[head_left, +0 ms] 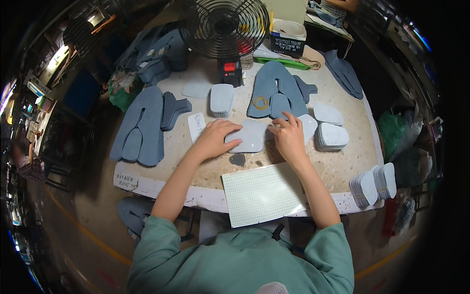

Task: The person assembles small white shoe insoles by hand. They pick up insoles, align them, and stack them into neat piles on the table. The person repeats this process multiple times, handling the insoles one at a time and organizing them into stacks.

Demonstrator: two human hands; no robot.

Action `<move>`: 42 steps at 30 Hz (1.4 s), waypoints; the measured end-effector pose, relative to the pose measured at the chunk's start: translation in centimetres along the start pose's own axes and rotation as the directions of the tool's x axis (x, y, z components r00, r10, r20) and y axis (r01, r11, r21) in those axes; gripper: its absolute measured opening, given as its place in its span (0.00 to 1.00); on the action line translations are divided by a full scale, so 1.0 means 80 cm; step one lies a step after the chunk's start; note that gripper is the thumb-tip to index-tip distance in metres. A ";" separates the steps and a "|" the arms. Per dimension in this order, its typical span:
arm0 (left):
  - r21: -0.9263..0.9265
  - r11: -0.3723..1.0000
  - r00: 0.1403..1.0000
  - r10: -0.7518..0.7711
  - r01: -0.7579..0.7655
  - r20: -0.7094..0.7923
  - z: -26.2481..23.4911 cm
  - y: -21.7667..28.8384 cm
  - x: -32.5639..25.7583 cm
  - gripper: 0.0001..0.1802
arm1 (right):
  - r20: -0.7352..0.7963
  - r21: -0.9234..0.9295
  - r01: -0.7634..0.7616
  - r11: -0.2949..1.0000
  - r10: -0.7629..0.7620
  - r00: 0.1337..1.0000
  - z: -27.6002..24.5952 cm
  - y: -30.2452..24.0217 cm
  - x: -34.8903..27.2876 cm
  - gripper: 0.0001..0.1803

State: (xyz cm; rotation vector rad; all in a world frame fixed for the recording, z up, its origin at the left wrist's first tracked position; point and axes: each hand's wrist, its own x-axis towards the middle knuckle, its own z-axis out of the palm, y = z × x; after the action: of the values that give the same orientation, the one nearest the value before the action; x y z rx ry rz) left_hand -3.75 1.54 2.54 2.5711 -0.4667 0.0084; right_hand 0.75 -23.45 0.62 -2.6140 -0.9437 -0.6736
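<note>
A light grey rounded pad (247, 139) lies on the worktable before me. My left hand (214, 140) rests at its left side, fingers apart, with index finger and thumb on its edge. At the pad's right side is my right hand (290, 137), its fingers bent and apart, and nothing I can make out is held in them. Part of a pale angular piece (309, 128) shows beside the right wrist. Left of my left hand is a narrow white piece (197, 127). A small dark scrap (238, 159) sits just below the pad.
A black fan (225, 27) stands behind stacked pads (222, 100). Blue-grey shoe-upper pieces (139, 127) lie left, others (278, 88) behind my right hand. More pads (333, 137) are stacked right. A printed sheet (264, 193) overhangs the table's near edge (196, 192).
</note>
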 end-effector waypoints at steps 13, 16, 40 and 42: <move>-0.414 0.910 0.999 -0.026 0.011 -0.029 0.008 0.003 0.010 0.24 | 0.192 0.458 -0.080 0.886 -0.010 0.981 -0.010 -0.018 0.017 0.11; -0.731 0.681 0.961 -0.226 0.038 -0.161 0.031 0.014 0.021 0.25 | 0.010 0.410 -0.092 0.907 0.097 0.995 -0.006 -0.009 0.026 0.10; 0.352 0.878 0.725 0.471 -0.326 -0.502 0.038 0.038 0.015 0.24 | 0.277 0.606 -0.437 0.665 0.338 0.899 -0.054 -0.004 0.036 0.18; 0.229 0.890 0.683 0.450 -0.394 -0.575 0.035 0.034 0.014 0.20 | 0.335 0.619 -0.493 0.611 0.362 0.870 -0.070 0.007 0.037 0.15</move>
State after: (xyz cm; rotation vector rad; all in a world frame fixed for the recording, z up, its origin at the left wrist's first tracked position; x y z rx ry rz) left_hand -3.84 -2.41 1.58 2.2858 -0.7931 1.0289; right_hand 1.31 -24.60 6.83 -2.0790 -0.4232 0.0637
